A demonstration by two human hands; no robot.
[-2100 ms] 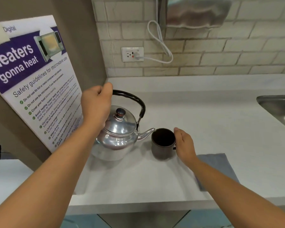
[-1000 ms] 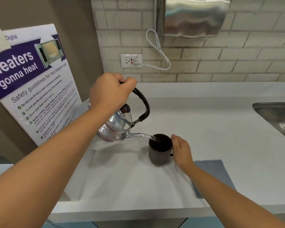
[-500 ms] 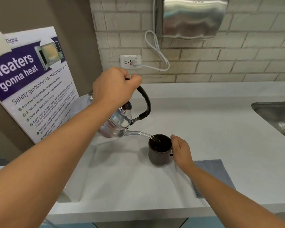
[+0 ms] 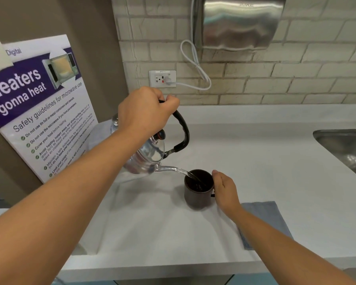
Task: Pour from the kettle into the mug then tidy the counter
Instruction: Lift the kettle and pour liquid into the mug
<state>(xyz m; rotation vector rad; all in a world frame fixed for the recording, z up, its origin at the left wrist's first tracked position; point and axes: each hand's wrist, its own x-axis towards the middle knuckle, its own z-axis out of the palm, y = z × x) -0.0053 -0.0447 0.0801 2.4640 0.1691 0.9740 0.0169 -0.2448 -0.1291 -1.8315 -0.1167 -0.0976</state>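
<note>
The left hand point(image 4: 144, 112) grips the kettle point(image 4: 146, 159) handle, spout tipped over the mug point(image 4: 197, 192) (water streaming in); the right hand point(image 4: 224, 188) cups the mug's side.

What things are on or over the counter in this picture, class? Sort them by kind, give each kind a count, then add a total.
Kettle: 1, metal, held tilted by the left hand
Mug: 1, dark, steadied by the right hand
Cloth: 1, grey-blue, flat on the counter
Total: 3
</note>
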